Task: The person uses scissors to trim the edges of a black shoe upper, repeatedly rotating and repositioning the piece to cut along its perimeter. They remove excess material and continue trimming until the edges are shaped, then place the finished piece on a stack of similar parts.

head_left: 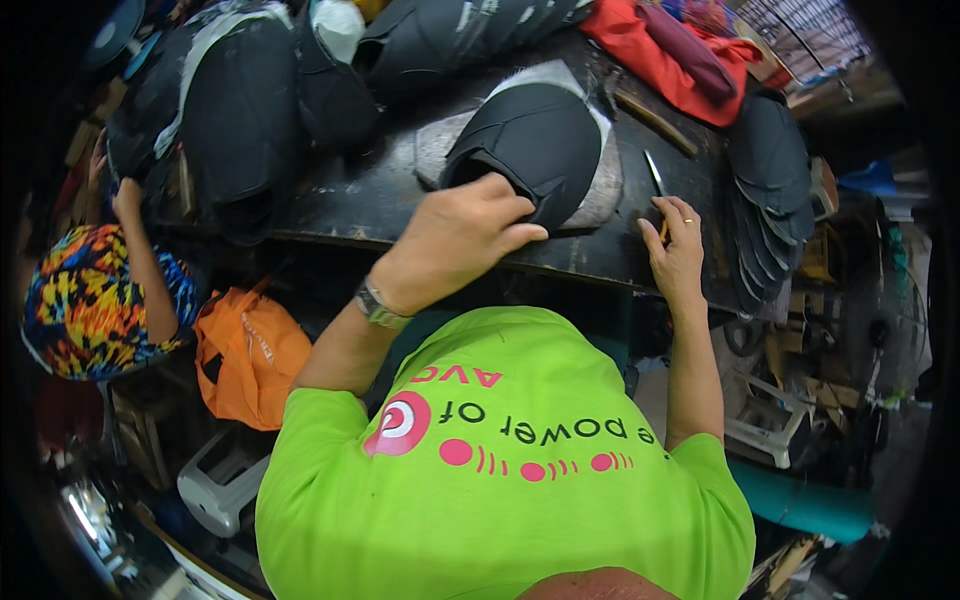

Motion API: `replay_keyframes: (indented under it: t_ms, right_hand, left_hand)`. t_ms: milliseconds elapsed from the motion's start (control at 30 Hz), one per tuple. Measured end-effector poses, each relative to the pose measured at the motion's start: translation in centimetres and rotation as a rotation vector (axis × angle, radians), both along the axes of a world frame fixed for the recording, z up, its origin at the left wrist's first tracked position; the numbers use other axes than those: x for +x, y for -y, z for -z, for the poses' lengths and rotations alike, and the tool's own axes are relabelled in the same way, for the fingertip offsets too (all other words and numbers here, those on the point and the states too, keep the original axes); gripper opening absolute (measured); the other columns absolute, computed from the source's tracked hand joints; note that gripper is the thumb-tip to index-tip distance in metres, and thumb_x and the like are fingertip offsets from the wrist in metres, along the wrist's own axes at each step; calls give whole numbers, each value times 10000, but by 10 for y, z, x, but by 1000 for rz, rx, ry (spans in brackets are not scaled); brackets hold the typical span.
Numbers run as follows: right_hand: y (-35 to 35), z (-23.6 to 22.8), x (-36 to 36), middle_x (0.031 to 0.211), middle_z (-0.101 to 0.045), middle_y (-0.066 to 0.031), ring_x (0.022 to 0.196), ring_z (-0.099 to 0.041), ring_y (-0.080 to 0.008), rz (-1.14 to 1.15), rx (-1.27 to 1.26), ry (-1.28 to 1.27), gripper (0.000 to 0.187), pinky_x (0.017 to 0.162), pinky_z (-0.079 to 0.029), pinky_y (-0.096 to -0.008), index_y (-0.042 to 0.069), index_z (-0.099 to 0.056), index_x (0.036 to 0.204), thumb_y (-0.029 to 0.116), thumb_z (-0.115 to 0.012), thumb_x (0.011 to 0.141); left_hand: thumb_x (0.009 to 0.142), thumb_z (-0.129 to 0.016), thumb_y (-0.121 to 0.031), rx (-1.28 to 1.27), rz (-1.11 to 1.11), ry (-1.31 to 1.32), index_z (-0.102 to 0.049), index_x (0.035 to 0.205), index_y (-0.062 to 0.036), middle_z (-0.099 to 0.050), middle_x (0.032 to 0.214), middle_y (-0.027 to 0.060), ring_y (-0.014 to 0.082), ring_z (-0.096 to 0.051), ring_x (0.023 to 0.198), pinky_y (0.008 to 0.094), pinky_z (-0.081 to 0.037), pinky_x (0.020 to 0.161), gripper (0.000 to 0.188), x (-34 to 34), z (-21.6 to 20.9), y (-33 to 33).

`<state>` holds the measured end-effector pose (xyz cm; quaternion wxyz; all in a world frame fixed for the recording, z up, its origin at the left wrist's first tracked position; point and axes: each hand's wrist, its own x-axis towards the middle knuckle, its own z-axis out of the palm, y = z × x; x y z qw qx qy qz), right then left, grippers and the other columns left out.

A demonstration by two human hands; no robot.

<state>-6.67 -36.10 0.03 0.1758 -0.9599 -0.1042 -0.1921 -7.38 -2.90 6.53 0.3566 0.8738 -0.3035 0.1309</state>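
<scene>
A black shoe upper (550, 150) with a whitish lining edge lies on a pale worn board (604, 192) at the table's near side. Its dark opening faces me. My left hand (462, 235) is closed at that opening, thumb and curled fingers pinching its right-hand rim; part of the grip is hidden. To the right, my right hand (680, 240) rests low over the table, its fingers bent around the orange handle of what look like scissors (655, 173). Their pointed metal blade sticks out beyond the fingertips, away from me.
Stacked black uppers (768, 180) stand at the right edge; more uppers (240, 120) fill the left and back. A wooden stick (655, 123) lies near a red cloth (672, 65). Another person in a colourful shirt (105, 300) works at left, beside an orange bag (250, 355).
</scene>
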Motion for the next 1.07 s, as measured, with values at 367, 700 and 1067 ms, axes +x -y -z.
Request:
replay_keyframes:
  t_ms: [367,700,1067]
  right_hand:
    - [-2,-21,-14,1010,-662,-146,979,-613,-317,9,149,-179,271,852,-491,-402,25,-676,1041,209,-739,852]
    - [-54,-14,-17,957,-694,-62,782,-629,-88,93,1126,-583,471,699,-503,-252,-56,-586,1255,284,-691,945]
    - [-47,-23,-2,1193,-670,-128,975,-700,-175,-161,1808,-676,450,777,-550,-142,1,-516,1352,107,-665,940]
  left_hand:
    - [911,-717,-399,-168,-140,-639,-628,1284,20,-706,992,94,116,-661,840,247,-525,761,568,115,31,-27]
    - [885,-740,-187,-1308,224,-1515,-635,1107,93,-721,1001,203,251,-750,808,343,-645,721,373,74,48,17]
    - [815,-773,-74,-923,359,-1321,-673,1162,11,-729,1074,115,184,-705,946,317,-521,966,371,74,64,12]
